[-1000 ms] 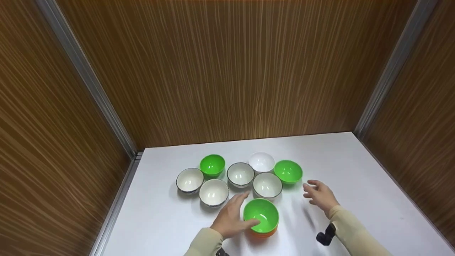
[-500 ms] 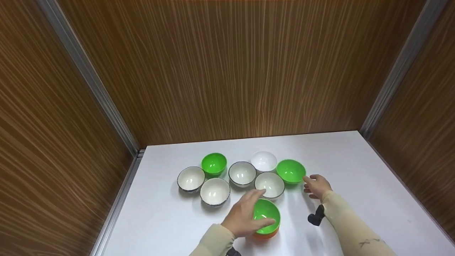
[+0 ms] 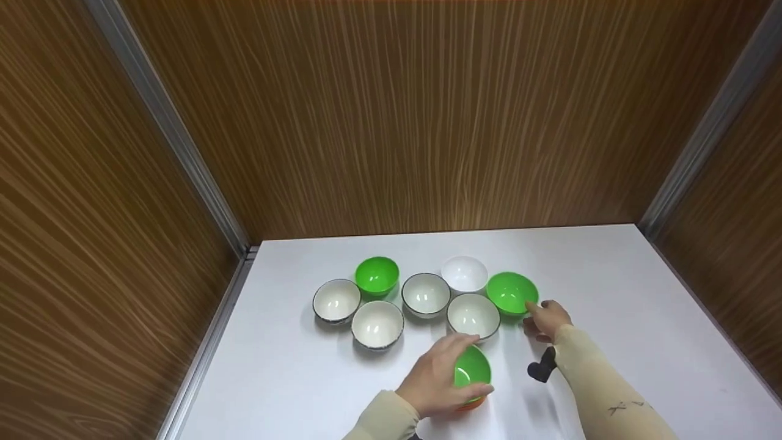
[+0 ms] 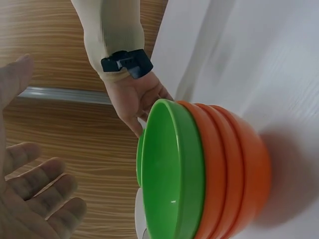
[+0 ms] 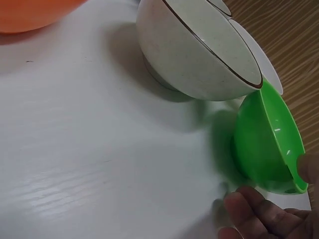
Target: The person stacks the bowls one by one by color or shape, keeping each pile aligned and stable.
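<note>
At the right end of the group, my right hand (image 3: 550,319) has its thumb over the rim of a green bowl (image 3: 512,293) and its fingers below, against or close to the outer wall. The right wrist view shows this rim between thumb (image 5: 308,168) and fingers (image 5: 259,214). Nearer me stands a stack with a green bowl (image 4: 169,169) on top and several orange bowls (image 4: 234,169) beneath. My left hand (image 3: 437,379) hovers beside that stack, thumb and fingers spread. In the left wrist view, a gap separates the left hand (image 4: 35,194) from the stack.
Left of the right hand's bowl sit a dark-rimmed bowl (image 3: 473,315), a plain white bowl (image 3: 464,275) and another dark-rimmed bowl (image 3: 426,294). Farther left are a second green bowl (image 3: 377,276) and two pale bowls (image 3: 377,324). Wood-patterned panels (image 3: 391,122) enclose the white table (image 3: 275,379).
My right hand has come in to the right-hand green bowl, its thumb crossing the rim. My left hand has shifted right over the stack. The head view has turned slightly.
</note>
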